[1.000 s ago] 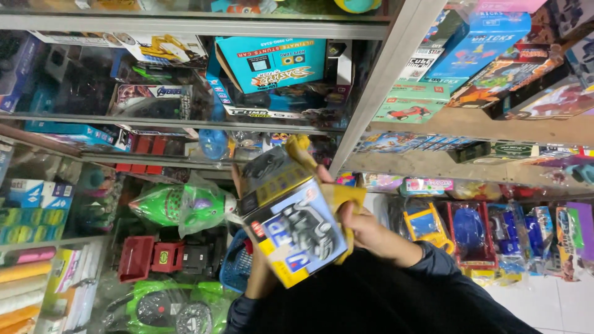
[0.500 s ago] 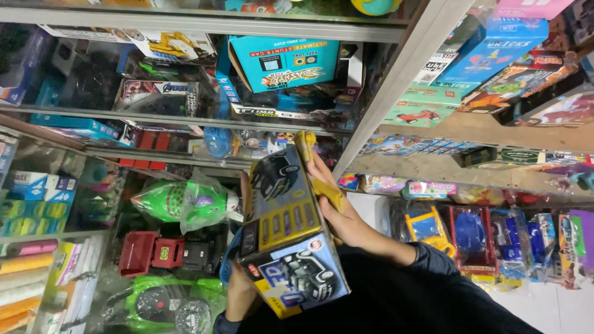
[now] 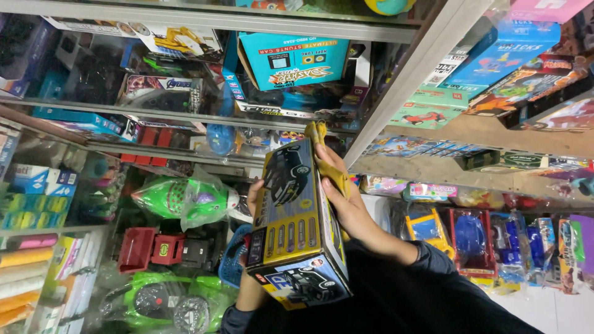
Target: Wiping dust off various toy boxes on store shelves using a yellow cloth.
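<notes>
Far left: stacked coloured boxes (image 3: pixel 28 204) and rolls of paper (image 3: pixel 25 272) fill the shelf compartments. Next to them, behind glass, sit a green toy in a plastic bag (image 3: pixel 185 199), a red toy truck (image 3: pixel 151 250) and a green toy car (image 3: pixel 167 303) on the lower level. Above, a glass shelf (image 3: pixel 154 114) carries boxed toys, among them a teal box (image 3: pixel 294 60).

Centre: the toy car box (image 3: pixel 297 229), yellow and black with a picture of a dark vehicle, is held in front of the glass shelves, tilted, one end down toward the camera. The left hand (image 3: pixel 250 204) is mostly hidden behind the box; its fingers show at the box's left edge, and the grip cannot be judged beyond this contact. The right hand (image 3: pixel 346 198) lies against the right side of the box, fingers curled and pressing a yellow cloth (image 3: pixel 325 158) onto the upper edge of the box.

Right: a slanted metal post (image 3: pixel 402 86) divides the glass unit from wooden shelves (image 3: pixel 482 133) stacked with flat toy boxes. Below hang blister-packed toy cars (image 3: pixel 470 238). A pale tiled floor (image 3: pixel 544 312) shows at the lower right.
</notes>
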